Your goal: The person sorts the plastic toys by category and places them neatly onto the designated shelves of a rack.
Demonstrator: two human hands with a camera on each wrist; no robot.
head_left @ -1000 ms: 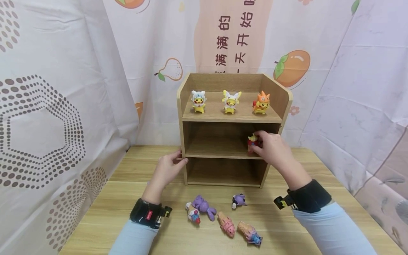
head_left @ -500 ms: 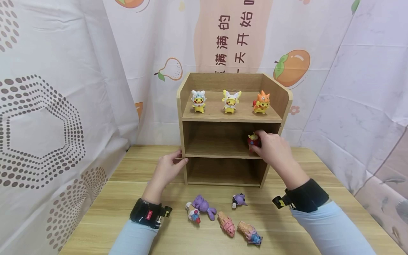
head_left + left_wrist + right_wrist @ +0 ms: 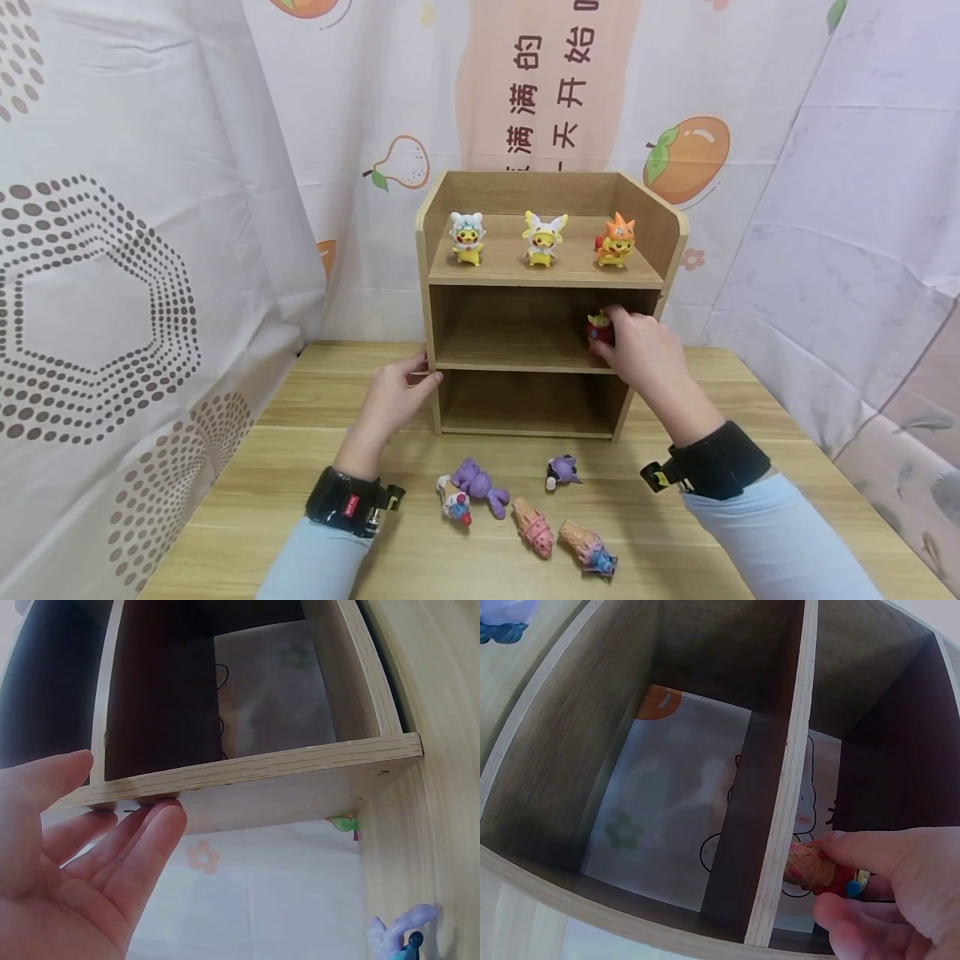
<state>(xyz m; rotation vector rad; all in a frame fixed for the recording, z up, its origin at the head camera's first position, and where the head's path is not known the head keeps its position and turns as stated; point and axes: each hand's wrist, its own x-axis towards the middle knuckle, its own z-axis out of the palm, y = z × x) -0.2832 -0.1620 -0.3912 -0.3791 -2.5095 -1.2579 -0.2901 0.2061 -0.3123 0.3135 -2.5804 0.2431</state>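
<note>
A small wooden shelf unit (image 3: 525,282) stands on the table. My right hand (image 3: 645,346) reaches into the right end of its middle compartment, gripping a small toy figure (image 3: 597,327) with a green head, red body and blue spot. In the right wrist view, the figure's waffle-cone base (image 3: 810,868) is close to the shelf board (image 3: 780,795), with thumb and fingers around the upper part. My left hand (image 3: 393,396) holds the unit's left side panel (image 3: 247,769), thumb at the front edge and fingers against the outer face.
Three yellow figures in white (image 3: 468,240), white-and-yellow (image 3: 543,239) and orange hoods (image 3: 616,242) stand on top. On the table lie a purple figure (image 3: 480,488), a smaller purple one (image 3: 562,472) and cone-shaped figures with white (image 3: 453,501), pink (image 3: 533,528) and blue-purple tops (image 3: 589,548).
My right hand has carried the red figure slightly deeper and to the right in the middle compartment. My left hand and the toys on the table have stayed put.
</note>
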